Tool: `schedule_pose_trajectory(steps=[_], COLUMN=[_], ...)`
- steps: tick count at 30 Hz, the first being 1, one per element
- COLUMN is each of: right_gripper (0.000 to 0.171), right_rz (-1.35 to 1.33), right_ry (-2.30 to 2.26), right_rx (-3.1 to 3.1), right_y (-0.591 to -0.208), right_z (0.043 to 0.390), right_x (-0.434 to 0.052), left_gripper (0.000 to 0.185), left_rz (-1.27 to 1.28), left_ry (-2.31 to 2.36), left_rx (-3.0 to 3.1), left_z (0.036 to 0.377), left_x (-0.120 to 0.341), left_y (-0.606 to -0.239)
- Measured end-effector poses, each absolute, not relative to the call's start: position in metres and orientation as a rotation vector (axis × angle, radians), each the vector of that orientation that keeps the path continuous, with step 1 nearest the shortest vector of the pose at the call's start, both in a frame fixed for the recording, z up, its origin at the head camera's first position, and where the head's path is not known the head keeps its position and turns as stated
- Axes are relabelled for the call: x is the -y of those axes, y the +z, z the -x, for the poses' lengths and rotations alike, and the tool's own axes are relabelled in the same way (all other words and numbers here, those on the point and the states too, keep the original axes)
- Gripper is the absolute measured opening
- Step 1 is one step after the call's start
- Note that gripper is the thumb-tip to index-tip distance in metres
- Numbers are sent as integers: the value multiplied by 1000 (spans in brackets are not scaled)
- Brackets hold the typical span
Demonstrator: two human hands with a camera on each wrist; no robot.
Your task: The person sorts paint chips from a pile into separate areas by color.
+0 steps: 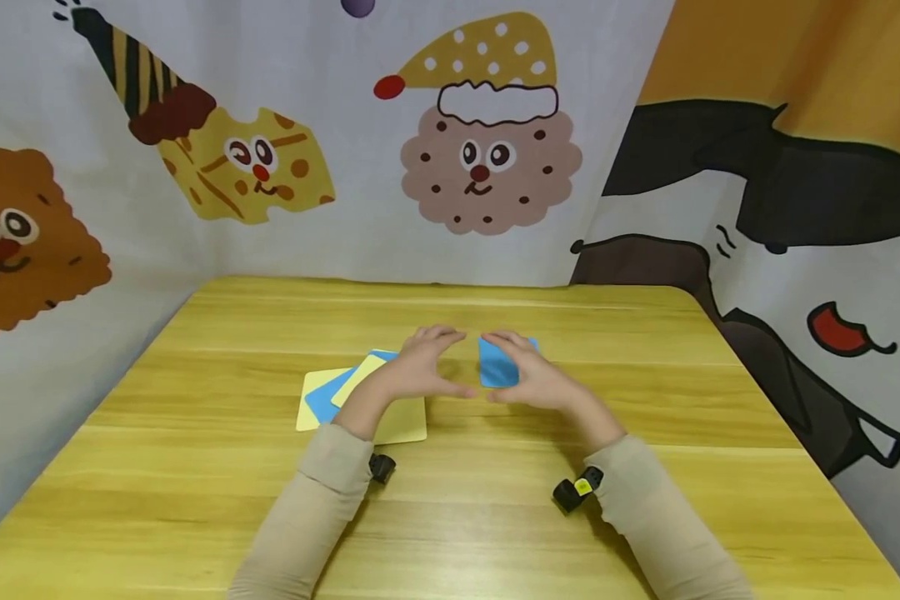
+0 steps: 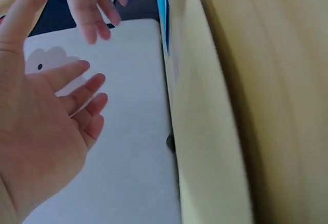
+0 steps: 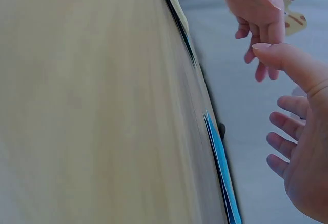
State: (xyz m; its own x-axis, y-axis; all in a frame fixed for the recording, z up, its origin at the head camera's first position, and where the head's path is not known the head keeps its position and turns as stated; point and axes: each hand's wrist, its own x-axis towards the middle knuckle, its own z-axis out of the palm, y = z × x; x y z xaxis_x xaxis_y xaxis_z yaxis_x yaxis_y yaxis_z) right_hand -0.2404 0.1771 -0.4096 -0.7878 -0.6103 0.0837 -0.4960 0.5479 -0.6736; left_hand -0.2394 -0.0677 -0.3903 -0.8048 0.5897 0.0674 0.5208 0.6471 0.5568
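Both hands hover above the table, palms facing each other, with nothing held. The left hand (image 1: 420,365) is over a spread of yellow and blue cards; its fingers are relaxed, as the left wrist view shows for the same left hand (image 2: 41,131). Under it lie a yellow card (image 1: 403,422), a blue card (image 1: 328,395) and further overlapping cards, partly hidden by the hand and forearm. The right hand (image 1: 534,375) is above a separate blue card (image 1: 497,365), which it partly covers. In the right wrist view, the blue cards (image 3: 223,167) appear edge-on, apart from the right hand (image 3: 307,147).
A wood-grain table (image 1: 480,517) spans the view. Behind it hangs a white curtain (image 1: 367,242) printed with cartoon food faces. Each wrist wears a small black camera, such as the right wrist camera (image 1: 570,495).
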Motion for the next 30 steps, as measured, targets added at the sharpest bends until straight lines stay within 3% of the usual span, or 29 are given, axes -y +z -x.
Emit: schedule_pose_trajectory(steps=[13,30], right_gripper=[93,107], right_rz=[1018,1063], right_ry=[-1062,-925], right_rx=[-2613,-2582], right_y=[-413,-422], right_z=[224,216], right_x=[-145,-107], left_gripper=[98,111], left_rz=[-925,-871], left_ry=[804,786], left_rx=[-2787,-2817], left_z=[220,196], left_x=[116,167], left_y=[-388,-398])
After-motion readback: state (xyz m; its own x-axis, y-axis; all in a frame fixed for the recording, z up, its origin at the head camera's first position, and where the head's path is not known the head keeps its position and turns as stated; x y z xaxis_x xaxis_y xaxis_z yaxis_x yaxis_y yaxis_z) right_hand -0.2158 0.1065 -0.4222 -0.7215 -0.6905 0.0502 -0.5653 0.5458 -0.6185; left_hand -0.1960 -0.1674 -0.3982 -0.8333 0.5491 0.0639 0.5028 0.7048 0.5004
